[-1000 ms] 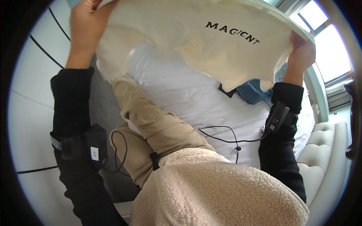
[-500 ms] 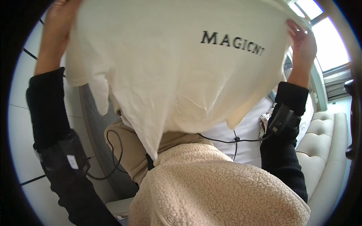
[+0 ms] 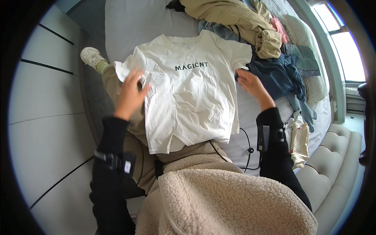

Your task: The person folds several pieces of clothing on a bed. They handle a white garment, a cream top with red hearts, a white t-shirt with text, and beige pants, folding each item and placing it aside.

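Note:
A white short-sleeved T-shirt [image 3: 196, 88] with dark lettering across the chest lies spread, front up, over the bed and partly over my lap. Its collar points away from me, and creases run through its lower half. My left hand [image 3: 132, 96] is beside the sleeve on the left, fingers apart, holding nothing. At the cuff of the opposite sleeve, my right hand [image 3: 253, 87] has its fingertips closed on the fabric edge. Both forearms wear black sleeves with a strapped-on dark device.
Khaki trousers [image 3: 231, 19], dark blue clothing [image 3: 276, 76] and other garments lie heaped at the far right of the bed [image 3: 129, 23]. A folded cream knit [image 3: 299, 145] is near the tufted headboard [image 3: 317, 178]. A black cable [image 3: 249, 150] runs by my right forearm. White cabinets [image 3: 47, 94] line the left.
The T-shirt, held up high and stretched between both hands before, now lies flat. Both hands have come down and closer in, and the left has let go. More of the bed now shows.

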`<state>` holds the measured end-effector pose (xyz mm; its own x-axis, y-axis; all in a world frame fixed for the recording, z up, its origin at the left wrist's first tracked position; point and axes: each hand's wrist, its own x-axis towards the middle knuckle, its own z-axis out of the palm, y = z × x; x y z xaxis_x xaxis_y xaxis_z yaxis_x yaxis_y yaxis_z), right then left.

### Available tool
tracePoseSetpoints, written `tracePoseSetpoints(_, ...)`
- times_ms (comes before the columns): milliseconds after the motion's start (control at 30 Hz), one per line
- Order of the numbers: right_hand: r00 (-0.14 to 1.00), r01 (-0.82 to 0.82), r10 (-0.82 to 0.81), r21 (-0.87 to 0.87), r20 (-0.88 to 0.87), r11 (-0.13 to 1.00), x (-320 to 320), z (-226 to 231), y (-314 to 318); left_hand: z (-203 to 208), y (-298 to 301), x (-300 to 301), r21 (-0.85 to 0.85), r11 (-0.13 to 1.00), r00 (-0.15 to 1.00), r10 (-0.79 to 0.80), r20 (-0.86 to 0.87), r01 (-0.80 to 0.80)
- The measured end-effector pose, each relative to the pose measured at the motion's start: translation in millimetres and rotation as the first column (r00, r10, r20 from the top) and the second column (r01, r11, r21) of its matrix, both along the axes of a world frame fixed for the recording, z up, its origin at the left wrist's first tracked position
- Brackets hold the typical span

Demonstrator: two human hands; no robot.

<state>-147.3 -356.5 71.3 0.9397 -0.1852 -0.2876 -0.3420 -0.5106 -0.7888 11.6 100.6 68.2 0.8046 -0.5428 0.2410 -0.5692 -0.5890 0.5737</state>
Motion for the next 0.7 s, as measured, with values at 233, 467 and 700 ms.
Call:
tracePoseSetpoints(233,0.744,0.515,-0.376,0.116,-0.552,0.849,-130.4,-73.8,24.5,10.4,32.1,-116.6,0.049,0.993,0.994,0.107,0.028,-0.108)
tracePoseSetpoints(467,0.799,0.319,-0.188,0.138,-0.572,0.938,-142.7,-76.8,52.4,37.2,33.5,-147.7,0.054,0.996,0.996,-0.08,0.045,0.078)
tracePoseSetpoints(700,0.722,0.691,-0.68,0.134,-0.124,0.71,-141.0,-56.8,44.4,69.9,31.3,-144.4,-0.431,0.857,0.881,0.054,-0.47,-0.283)
